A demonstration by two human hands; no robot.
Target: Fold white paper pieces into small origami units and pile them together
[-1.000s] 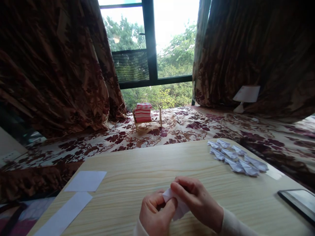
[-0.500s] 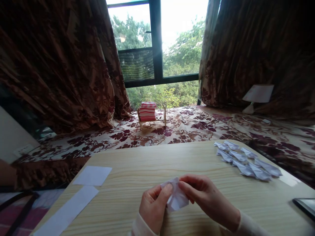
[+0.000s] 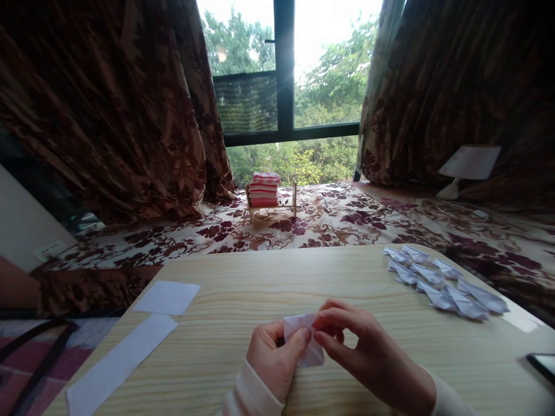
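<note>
A small folded piece of white paper (image 3: 313,356) is held over the near middle of the wooden table. My left hand (image 3: 274,357) grips its left side, the thumb pressed flat on top and the fingers behind it. At the paper's upper right edge, my right hand (image 3: 366,349) has its thumb and index finger pinched close together, touching it; the exact hold there is partly hidden. Several folded white paper pieces (image 3: 437,280) lie grouped at the table's far right. To the left are a white paper rectangle (image 3: 168,297) and a longer paper strip (image 3: 124,364).
The light wooden table (image 3: 243,283) has rounded far corners. A dark-edged device (image 3: 541,365) sits at its right edge. Beyond, a small wooden stand (image 3: 295,199) holds folded pink-striped cloths (image 3: 264,189) on flowered fabric. A white lamp (image 3: 470,162) stands far right, by the curtain.
The view has swung slightly, so the scene sits further right. My left thumb has slid along the paper, and my right hand's fingers have shifted at its edge, with a wider gap behind their tips.
</note>
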